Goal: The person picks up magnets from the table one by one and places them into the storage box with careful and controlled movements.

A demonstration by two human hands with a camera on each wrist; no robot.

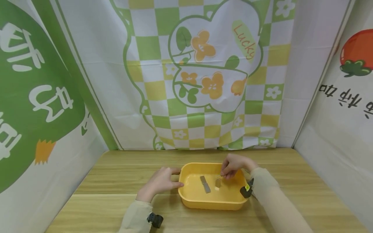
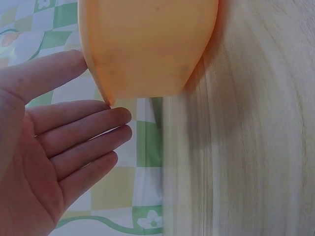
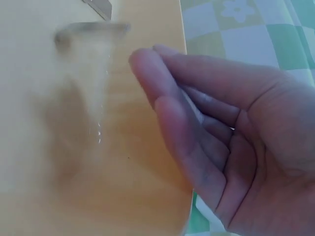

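A yellow tray sits on the wooden table. Two small flat grey-brown rectangular plates, an upper one and a lower one, lie nearly end to end inside it. A third small plate appears tilted up from the tray floor; in the right wrist view this plate is blurred. My right hand hovers over the tray's right half, fingers loosely bent and nothing between them, fingertips just beside the third plate. At the left end, my left hand touches the tray's rim with nearly straight fingers.
The wooden table extends around the tray. A checked green-and-white cloth hangs behind its back edge, with printed cloth walls at left and right. Black devices are strapped to both wrists.
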